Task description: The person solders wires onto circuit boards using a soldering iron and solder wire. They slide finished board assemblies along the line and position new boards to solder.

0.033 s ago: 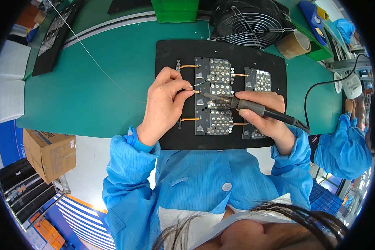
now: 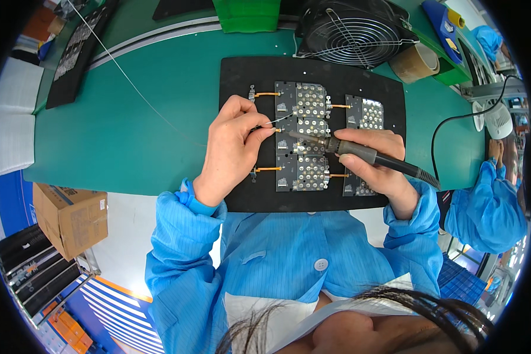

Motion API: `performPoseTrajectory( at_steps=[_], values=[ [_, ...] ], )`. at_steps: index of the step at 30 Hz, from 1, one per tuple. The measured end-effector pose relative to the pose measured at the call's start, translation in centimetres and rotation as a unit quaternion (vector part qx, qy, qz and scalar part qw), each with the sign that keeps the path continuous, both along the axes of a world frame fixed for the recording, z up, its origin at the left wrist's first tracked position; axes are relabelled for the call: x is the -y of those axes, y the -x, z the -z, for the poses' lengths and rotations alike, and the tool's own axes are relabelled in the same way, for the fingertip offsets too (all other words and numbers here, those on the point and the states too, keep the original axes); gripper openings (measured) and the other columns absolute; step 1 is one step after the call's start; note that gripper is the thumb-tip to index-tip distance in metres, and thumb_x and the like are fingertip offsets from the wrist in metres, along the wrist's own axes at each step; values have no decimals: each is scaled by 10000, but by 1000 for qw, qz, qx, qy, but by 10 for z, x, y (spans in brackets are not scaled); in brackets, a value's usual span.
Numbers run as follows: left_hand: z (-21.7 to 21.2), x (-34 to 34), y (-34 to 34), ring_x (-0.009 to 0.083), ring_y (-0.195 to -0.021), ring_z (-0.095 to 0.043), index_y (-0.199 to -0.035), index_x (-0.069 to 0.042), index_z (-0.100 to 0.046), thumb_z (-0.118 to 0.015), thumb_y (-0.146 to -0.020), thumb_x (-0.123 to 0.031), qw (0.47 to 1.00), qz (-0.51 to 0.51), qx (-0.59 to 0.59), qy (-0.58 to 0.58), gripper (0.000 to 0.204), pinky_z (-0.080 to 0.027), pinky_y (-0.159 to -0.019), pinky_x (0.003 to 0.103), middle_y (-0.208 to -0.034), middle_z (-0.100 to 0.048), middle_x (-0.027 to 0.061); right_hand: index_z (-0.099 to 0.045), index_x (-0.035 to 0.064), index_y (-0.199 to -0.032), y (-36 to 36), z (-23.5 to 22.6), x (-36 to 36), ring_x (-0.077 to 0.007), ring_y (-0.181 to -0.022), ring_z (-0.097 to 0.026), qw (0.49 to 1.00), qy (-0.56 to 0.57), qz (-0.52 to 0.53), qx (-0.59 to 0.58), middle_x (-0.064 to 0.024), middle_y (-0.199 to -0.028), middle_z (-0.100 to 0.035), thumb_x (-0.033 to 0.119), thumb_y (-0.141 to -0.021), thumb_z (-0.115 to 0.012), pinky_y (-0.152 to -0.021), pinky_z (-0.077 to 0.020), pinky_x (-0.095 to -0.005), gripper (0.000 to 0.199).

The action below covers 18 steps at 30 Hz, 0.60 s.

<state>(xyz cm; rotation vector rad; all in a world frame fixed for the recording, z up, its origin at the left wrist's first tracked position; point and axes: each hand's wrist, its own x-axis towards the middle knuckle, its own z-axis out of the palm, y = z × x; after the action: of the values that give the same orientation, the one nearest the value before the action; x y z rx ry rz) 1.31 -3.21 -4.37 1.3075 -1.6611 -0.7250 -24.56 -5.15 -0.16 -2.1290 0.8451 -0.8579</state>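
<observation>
The left hand pinches a thin silvery wire between thumb and forefinger, its end over the left column of flat dark-grey circuit boards set with round silvery dots. The right hand is closed around the handle of a black, pen-shaped soldering iron, its tip above that column's middle board; whether it touches is too small to tell. The boards lie on a black rectangular mat reaching the near edge of the green surface. Toward the far edge, right of centre, stands a round black fan with a wire grille, a tan cylindrical roll just beside it.
</observation>
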Motion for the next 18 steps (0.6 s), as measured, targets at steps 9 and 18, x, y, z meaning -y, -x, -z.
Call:
performPoseTrajectory(
  at_steps=[9,18],
  values=[
    [2,-5,-16,93,-665,-487,-908,25,-571,-612,-845,86,997,-13,-79,-11,96,-412,-568,219,-993,-494,73,-687,-35,-1014,56,-20,-23,-189,-724,-686,971,39,228,57,-131,-809,-700,156,-789,-722,-670,-529,-270,297],
    [-16,-32,-33,86,-733,-499,-854,4,-586,-631,-843,72,999,-50,16,2,82,-418,-630,208,-975,-499,46,-660,20,-1159,118,-5,36,-127,-803,-659,849,317,419,-53,-99,-917,-697,106,-869,-712,-721,-510,-246,307]
  ],
)
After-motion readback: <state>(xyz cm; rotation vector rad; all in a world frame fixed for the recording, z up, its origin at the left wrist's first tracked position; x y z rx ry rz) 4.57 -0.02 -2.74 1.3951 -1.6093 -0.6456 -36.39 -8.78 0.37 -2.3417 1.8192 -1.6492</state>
